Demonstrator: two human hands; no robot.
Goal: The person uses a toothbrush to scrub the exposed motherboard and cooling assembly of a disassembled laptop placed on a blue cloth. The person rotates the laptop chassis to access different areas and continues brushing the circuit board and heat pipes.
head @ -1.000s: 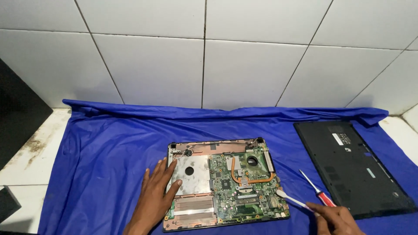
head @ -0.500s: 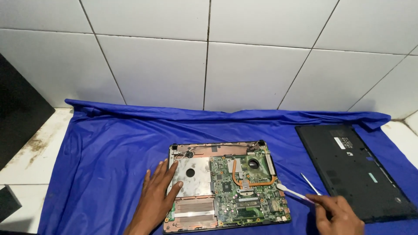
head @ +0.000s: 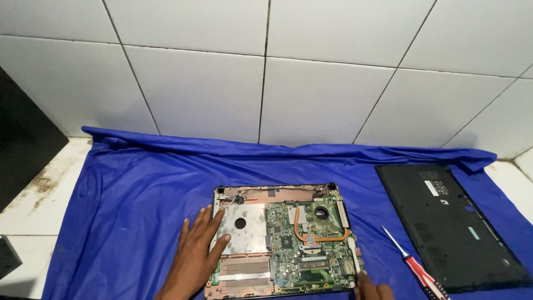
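Blue cloth [head: 127, 194], one opened laptop [head: 283, 239], one screwdriver [head: 413, 266], two hands.

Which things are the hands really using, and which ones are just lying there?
In use:
- opened laptop, with the left hand flat on it
- white tool, held by the right hand at the laptop's right edge

Just lying there:
- red screwdriver on the blue cloth
- black laptop cover
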